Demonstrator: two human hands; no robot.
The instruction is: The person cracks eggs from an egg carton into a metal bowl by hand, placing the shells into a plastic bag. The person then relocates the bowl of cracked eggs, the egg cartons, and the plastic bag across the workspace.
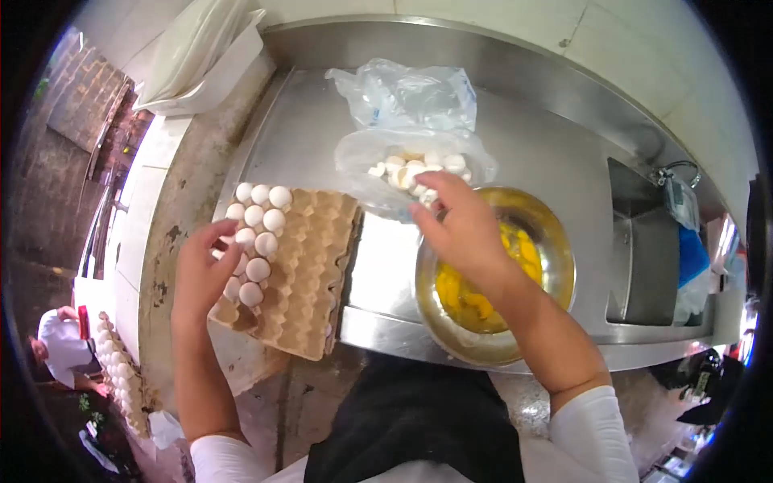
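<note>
On the left, my left hand (pixel 201 266) is at the egg tray, thumb and fingertips around a white egg (pixel 245 237) still in its cup. More white eggs fill the left part of the brown cardboard tray (pixel 306 266); its right cups hold none. My right hand (pixel 463 225) is over the edge of a clear plastic bag (pixel 358 161) of white eggshells (pixel 455 163), thumb and fingers apart, with no held object visible. Below my right hand and forearm, a round metal bowl (pixel 560 266) holds yellow yolks (pixel 523 256) and is partly hidden.
Another clear plastic bag (pixel 411 92) lies at the back of the steel counter (pixel 523 133). A sink (pixel 648 266) is at the right. A white bin (pixel 209 88) stands at the upper left. At the lower left, a person (pixel 64 346) is beside more eggs (pixel 117 362).
</note>
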